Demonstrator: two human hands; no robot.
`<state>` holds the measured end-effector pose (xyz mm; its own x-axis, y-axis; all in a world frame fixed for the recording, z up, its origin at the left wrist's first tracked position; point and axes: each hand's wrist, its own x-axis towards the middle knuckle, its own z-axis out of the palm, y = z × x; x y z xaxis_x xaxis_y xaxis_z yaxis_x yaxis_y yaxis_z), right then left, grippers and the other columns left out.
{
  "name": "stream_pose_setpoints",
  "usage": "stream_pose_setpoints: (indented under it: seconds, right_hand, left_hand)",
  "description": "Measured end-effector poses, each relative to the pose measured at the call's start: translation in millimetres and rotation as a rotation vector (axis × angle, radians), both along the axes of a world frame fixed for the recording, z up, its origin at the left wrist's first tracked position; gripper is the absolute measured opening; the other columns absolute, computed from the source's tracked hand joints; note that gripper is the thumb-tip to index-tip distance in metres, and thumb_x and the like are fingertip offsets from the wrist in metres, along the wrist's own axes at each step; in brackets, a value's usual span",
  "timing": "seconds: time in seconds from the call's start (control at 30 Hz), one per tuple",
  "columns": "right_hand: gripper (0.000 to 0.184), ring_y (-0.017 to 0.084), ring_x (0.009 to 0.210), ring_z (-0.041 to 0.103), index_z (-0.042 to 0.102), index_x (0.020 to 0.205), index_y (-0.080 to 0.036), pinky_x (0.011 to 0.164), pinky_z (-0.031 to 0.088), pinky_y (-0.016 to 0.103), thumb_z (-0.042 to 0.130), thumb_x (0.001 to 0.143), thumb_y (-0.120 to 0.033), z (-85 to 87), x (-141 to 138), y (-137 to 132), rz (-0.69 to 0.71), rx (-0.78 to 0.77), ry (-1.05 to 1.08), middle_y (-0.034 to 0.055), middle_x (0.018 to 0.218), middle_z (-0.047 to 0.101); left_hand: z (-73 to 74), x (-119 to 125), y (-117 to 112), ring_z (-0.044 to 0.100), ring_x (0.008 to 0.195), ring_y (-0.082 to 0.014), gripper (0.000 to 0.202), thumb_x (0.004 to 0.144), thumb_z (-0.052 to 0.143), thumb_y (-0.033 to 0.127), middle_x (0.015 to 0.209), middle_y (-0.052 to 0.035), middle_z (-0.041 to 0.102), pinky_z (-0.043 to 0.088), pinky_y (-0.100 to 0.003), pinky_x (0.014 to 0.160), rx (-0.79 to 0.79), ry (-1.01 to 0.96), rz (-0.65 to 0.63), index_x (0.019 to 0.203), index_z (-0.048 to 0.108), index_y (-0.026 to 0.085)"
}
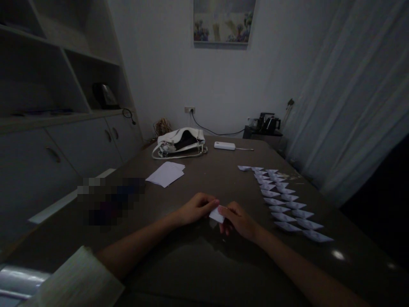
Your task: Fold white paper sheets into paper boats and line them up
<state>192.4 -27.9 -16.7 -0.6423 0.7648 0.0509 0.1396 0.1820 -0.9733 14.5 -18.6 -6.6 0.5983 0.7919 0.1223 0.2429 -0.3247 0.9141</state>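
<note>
Between my two hands is a small folded piece of white paper, held just above the table. The thumb and fingers of my left hand pinch its upper left edge. From the other side, my right hand grips it with the thumb on top and the fingers curled beneath. To the right stand several folded paper boats in two long rows. A stack of flat white paper sheets lies beyond my left hand.
A white handbag and a white power bank with a short cable rest at the far end of the dark table. A kettle stands on a low stand behind. Shelves line the left; a pale curtain hangs right.
</note>
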Motion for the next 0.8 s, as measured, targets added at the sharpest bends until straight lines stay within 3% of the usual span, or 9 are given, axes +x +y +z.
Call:
stream_pose_setpoints:
  seconds: [0.13, 0.57, 0.8]
  right_hand:
    - [0.061, 0.008, 0.035, 0.043, 0.057, 0.049, -0.015, 0.038, 0.029, 0.02, 0.041, 0.079, -0.065, 0.4, -0.6, -2.4, -0.037, -0.02, 0.024, 0.0006, 0.042, 0.052]
    - [0.051, 0.008, 0.039, 0.042, 0.061, 0.054, -0.014, 0.041, 0.028, 0.02, 0.048, 0.08, -0.056, 3.7, 1.7, 1.9, -0.086, 0.019, 0.074, 0.0, 0.045, 0.052]
    - [0.047, 0.008, 0.04, 0.043, 0.057, 0.054, -0.014, 0.041, 0.028, 0.021, 0.048, 0.08, -0.053, 3.6, 0.2, 4.3, -0.181, 0.018, 0.114, -0.0008, 0.045, 0.05]
  left_hand:
    - [4.0, -0.3, -2.7, 0.037, 0.05, -0.0071, 0.044, 0.089, 0.04, 0.046, 0.055, 0.0034, 0.043, 0.029, -0.018, 0.046, 0.02, -0.028, -0.007, 0.065, 0.054, 0.011]
    - [-0.7, -0.8, 4.9, 0.036, 0.049, -0.0073, 0.049, 0.087, 0.038, 0.052, 0.051, 0.0044, 0.04, 0.027, -0.019, 0.046, -0.001, -0.088, 0.16, 0.058, 0.046, 0.013]
    - [1.2, 0.2, 5.0, 0.04, 0.05, -0.0074, 0.04, 0.084, 0.049, 0.048, 0.054, 0.0042, 0.044, 0.029, -0.019, 0.048, -0.064, -0.12, 0.127, 0.065, 0.05, 0.012]
